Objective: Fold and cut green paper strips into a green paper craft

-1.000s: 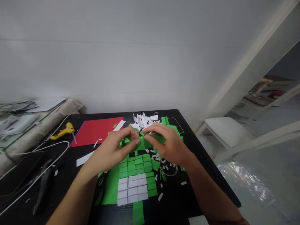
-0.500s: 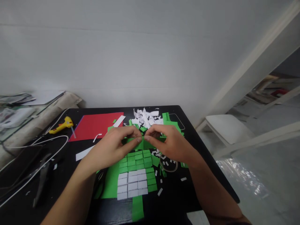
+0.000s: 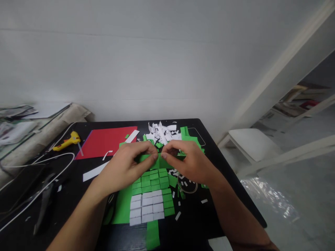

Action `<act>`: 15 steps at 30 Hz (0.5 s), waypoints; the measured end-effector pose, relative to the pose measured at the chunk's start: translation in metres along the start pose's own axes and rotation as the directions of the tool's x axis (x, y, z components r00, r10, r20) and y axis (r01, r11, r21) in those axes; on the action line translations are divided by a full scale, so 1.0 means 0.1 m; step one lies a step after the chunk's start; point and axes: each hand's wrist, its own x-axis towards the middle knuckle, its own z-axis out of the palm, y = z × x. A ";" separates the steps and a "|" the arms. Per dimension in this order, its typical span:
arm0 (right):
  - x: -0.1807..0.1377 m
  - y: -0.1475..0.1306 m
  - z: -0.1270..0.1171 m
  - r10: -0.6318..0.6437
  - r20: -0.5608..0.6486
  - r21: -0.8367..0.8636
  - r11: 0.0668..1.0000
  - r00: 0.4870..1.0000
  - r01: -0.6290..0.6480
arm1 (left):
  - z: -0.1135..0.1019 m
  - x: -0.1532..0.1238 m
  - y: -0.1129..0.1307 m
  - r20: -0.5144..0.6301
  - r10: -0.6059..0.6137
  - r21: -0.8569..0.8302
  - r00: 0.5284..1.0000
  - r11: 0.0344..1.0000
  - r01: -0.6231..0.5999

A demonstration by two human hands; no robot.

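Both hands meet above the middle of the black table, pinching a green paper strip [image 3: 162, 162] that has an upright crease between the fingertips. My left hand [image 3: 134, 161] is closed, thumb against forefinger, at the strip's left part. My right hand [image 3: 181, 158] pinches it just to the right of the crease. Below the hands lie rows of small folded green paper pieces [image 3: 155, 181] and a block of white paper pieces [image 3: 147, 208]. A green paper sheet [image 3: 122, 205] extends beneath and to the left of them.
White paper scraps [image 3: 162, 131] heap up at the table's back. Red paper [image 3: 110, 141] and a yellow glue gun [image 3: 68, 140] lie left, with a white cable [image 3: 64, 170] and dark scissors-like tool [image 3: 43, 205] nearer. A ring-shaped roll [image 3: 187, 186] sits right. A white stool [image 3: 252, 143] stands beyond.
The hands stay almost in place, still pinching the green strip. The whole view has shifted slightly, with the table things appearing a little further left and lower.
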 end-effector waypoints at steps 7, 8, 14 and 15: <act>0.00 0.05 0.00 0.019 -0.067 -0.057 0.998 0.998 -0.023 | -0.04 0.00 0.00 -0.036 -0.054 -0.043 0.998 0.998 0.052; 0.00 0.06 0.00 0.023 -0.082 -0.073 0.997 0.996 -0.029 | -0.05 -0.01 -0.02 -0.039 -0.061 -0.041 0.997 0.997 0.060; 0.04 0.13 -0.08 -0.003 -0.197 -0.215 0.976 0.980 -0.040 | -0.11 -0.04 -0.11 -0.175 -0.118 -0.052 0.977 0.992 0.111; 0.05 0.17 -0.08 0.009 -0.188 -0.244 0.968 0.982 -0.056 | -0.11 -0.03 -0.12 -0.199 -0.125 -0.057 0.972 0.992 0.115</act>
